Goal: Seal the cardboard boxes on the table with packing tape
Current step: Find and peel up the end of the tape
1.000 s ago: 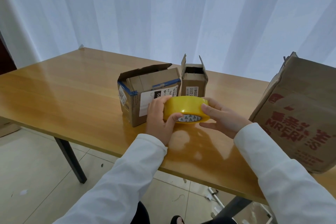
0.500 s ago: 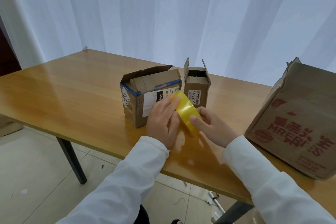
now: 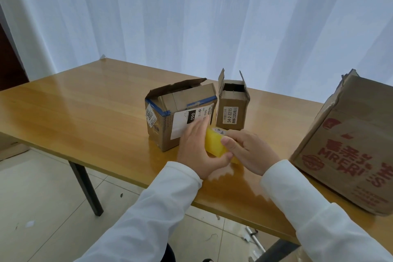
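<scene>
A yellow roll of packing tape [image 3: 213,143] stands on edge, held between both my hands just above the wooden table [image 3: 85,117]. My left hand [image 3: 196,149] holds its left side, fingers up along it and thumb under the front. My right hand [image 3: 246,150] grips its right side with the thumb pressed on the rim. Behind the roll stands a medium cardboard box [image 3: 170,112] with blue tape and white labels, its flaps loose. A small box [image 3: 232,105] stands open to its right. A large box [image 3: 350,151] with red print lies at the far right.
White curtains [image 3: 191,17] hang behind the table. The near table edge runs under my forearms; a dark table leg [image 3: 86,187] and tiled floor [image 3: 42,208] lie below at left. Bare tabletop stretches left of the medium box.
The tape roll has turned from lying flat with its core showing to standing on edge. Both hands shifted their hold around it and stay in front of the medium box.
</scene>
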A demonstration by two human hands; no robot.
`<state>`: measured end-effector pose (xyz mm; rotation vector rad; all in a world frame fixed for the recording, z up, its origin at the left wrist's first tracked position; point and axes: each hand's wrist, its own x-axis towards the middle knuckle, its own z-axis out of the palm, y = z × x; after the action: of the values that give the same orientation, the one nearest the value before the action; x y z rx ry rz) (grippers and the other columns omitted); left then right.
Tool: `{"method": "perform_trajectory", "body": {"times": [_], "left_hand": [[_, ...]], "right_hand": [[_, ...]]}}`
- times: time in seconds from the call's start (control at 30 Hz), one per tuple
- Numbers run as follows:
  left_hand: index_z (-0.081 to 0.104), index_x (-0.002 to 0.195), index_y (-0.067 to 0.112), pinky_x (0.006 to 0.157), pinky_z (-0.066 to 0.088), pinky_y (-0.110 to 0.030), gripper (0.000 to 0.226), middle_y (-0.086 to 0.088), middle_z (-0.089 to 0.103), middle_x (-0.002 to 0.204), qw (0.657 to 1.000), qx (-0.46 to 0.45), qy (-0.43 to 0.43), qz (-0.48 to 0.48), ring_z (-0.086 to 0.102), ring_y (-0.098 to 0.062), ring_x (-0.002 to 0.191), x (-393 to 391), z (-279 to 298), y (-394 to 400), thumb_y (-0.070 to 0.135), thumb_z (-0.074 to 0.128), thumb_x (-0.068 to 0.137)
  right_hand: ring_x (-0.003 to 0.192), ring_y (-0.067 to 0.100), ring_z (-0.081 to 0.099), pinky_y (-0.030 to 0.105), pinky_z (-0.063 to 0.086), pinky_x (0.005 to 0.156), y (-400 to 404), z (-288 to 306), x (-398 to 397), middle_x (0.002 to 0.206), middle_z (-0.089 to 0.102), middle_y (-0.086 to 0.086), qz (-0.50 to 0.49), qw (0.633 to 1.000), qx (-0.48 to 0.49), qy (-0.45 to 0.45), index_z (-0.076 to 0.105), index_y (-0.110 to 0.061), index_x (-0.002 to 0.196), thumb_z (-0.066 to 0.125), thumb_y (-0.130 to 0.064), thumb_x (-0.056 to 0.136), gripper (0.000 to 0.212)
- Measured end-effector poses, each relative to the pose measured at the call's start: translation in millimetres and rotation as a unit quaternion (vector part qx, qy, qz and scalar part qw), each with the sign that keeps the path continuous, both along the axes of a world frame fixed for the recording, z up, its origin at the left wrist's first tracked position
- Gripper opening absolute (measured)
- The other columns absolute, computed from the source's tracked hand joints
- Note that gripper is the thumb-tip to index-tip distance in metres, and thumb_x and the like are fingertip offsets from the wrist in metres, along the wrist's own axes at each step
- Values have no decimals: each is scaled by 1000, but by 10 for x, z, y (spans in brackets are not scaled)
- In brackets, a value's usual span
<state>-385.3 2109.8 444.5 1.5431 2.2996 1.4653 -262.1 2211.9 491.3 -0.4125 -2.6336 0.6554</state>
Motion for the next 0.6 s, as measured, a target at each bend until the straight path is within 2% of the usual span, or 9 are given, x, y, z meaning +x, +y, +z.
{"method": "perform_trajectory", "body": {"times": [0.1,0.2,0.27,0.33,0.37,0.43,0.5,0.57,0.6], "left_hand": [[19,145,37,108,34,-32,98,11,27,148,971,-43,-187,-141,28,-11,134,-26,66,-4,60,68,63],[24,136,47,97,36,-20,78,12,29,141,955,-45,-227,-184,31,-7,125,-62,122,-35,55,62,68],[30,134,49,99,34,-20,70,13,29,145,948,-38,-255,-189,29,-6,129,-129,114,-43,55,58,71],[33,139,43,108,28,-27,77,12,28,150,944,-36,-266,-191,25,-8,138,-196,98,-43,59,61,69],[33,142,38,109,29,-26,90,12,29,150,940,-37,-275,-196,26,-7,138,-223,86,-39,66,66,64],[35,145,27,101,38,-16,115,13,37,144,931,-48,-297,-209,40,-1,129,-228,87,-40,80,69,49],[44,138,24,82,44,-5,104,13,50,135,928,-56,-301,-214,54,12,107,-217,103,-36,79,64,53],[56,118,31,70,44,-3,85,21,67,110,928,-69,-294,-217,60,15,89,-181,137,-24,86,55,53],[58,109,33,68,43,-2,86,25,68,97,931,-70,-290,-209,61,15,86,-176,144,-17,92,50,47]], "right_hand": [[56,6,44,17,32,54,24,22,40,59,47,-11,-6,999,49,6,40,-34,62,23,-66,88,45],[53,6,45,17,32,51,99,37,54,52,49,-14,-16,999,9,29,46,-35,54,33,-60,88,45],[49,8,40,20,28,49,159,57,49,49,43,-12,-21,999,-17,43,47,-33,51,38,-61,84,44],[47,9,34,21,25,49,194,71,47,47,35,-9,-21,998,-23,48,43,-31,50,38,-61,80,43],[47,8,33,21,24,49,209,68,51,47,34,-9,-21,998,-24,47,43,-31,50,38,-61,79,42],[46,7,31,21,23,49,231,48,73,47,32,-9,-20,998,-44,51,43,-31,49,40,-59,77,40],[47,6,28,23,22,51,233,23,94,49,29,-9,-24,992,-90,80,40,-25,50,42,-57,76,41],[46,6,28,24,23,51,196,-10,89,49,29,-9,-24,982,-145,122,39,-23,51,43,-55,76,40],[45,6,29,21,24,50,162,-29,77,48,31,-9,-24,977,-160,140,41,-24,50,43,-55,76,40]]}}
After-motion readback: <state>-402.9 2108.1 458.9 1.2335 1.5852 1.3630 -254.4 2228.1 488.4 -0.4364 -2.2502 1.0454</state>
